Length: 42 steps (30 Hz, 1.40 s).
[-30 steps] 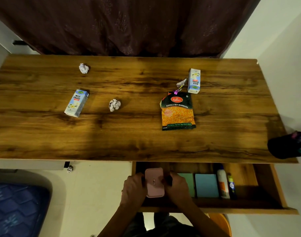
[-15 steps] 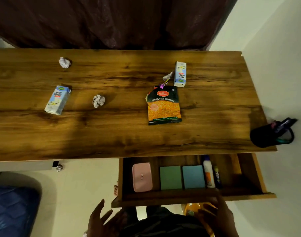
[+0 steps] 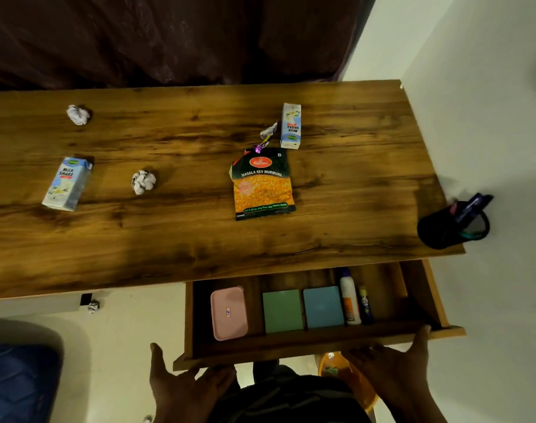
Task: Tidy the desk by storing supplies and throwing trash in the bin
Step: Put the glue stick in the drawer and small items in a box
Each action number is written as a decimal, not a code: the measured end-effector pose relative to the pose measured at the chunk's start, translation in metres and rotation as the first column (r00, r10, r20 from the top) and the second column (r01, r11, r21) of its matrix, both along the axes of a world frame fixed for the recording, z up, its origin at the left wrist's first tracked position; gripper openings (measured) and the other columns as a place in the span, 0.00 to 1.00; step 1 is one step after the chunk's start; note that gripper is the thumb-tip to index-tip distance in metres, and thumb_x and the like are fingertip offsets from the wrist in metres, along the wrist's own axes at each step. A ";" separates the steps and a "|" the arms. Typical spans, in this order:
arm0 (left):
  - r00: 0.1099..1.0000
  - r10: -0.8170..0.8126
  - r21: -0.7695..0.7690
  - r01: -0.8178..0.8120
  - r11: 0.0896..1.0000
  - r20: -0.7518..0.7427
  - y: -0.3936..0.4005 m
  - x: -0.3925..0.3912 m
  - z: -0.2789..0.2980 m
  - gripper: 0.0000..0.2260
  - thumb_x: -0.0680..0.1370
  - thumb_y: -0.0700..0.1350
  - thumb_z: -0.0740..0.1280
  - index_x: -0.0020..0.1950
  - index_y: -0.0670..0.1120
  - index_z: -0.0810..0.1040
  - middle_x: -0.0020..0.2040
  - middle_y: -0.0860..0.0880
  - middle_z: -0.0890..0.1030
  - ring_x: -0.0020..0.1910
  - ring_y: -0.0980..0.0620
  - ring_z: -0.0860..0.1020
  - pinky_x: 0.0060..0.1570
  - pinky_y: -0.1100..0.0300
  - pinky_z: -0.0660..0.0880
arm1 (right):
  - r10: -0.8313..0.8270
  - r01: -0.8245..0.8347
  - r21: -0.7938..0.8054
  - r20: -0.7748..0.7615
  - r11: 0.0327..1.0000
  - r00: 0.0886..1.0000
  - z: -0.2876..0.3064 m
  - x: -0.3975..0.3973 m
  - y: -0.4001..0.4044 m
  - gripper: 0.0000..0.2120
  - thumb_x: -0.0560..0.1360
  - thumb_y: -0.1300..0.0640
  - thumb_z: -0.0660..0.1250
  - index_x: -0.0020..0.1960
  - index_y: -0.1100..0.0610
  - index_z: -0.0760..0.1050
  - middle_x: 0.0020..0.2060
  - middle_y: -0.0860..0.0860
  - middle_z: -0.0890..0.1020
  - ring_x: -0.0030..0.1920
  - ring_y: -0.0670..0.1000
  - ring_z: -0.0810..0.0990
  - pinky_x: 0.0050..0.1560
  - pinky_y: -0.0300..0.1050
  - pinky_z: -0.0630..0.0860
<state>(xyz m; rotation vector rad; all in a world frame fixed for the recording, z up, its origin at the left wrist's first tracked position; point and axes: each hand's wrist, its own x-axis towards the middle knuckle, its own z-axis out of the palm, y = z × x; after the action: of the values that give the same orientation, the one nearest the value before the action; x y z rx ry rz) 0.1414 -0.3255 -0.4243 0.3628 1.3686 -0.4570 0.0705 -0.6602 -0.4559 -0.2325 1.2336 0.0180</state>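
The wooden drawer (image 3: 306, 343) under the desk (image 3: 184, 239) stands pulled out. Inside lie a pink case (image 3: 229, 312), a green pad (image 3: 282, 310), a blue pad (image 3: 323, 306), a white glue bottle (image 3: 349, 297) and a small glue stick (image 3: 365, 303). My left hand (image 3: 181, 383) is spread flat against the drawer's front at its left corner. My right hand (image 3: 395, 361) lies with straight fingers on the front at the right. On the desk lie two milkshake cartons (image 3: 67, 184) (image 3: 291, 126), a snack packet (image 3: 263, 184), a small wrapper (image 3: 265, 138) and two paper balls (image 3: 78, 115) (image 3: 143, 182).
A black pen holder (image 3: 449, 225) sits at the desk's right front corner. An orange bin (image 3: 349, 380) stands on the floor below the drawer. More crumpled paper (image 3: 93, 306) lies on the floor at the left, beside a blue mattress (image 3: 19, 383). A dark curtain hangs behind.
Both hands let go of the pink case, which now lies in the drawer. They drew back and then came forward onto the drawer's front.
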 end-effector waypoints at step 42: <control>0.918 0.143 -0.076 -0.124 0.989 0.371 -0.033 0.084 -0.014 0.58 0.64 0.75 0.67 0.81 0.39 0.55 0.78 0.30 0.60 0.76 0.26 0.61 0.72 0.30 0.60 | -0.040 0.038 0.011 0.237 0.999 0.971 -0.012 0.122 -0.020 0.64 0.62 0.24 0.70 0.81 0.59 0.48 0.78 0.66 0.57 0.75 0.72 0.59 0.70 0.76 0.62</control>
<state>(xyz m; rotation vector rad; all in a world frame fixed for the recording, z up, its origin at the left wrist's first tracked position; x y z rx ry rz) 0.2258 -0.3588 -0.4387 0.2944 0.9980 -0.2890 0.1927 -0.6806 -0.4680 -0.1986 0.9990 -0.0391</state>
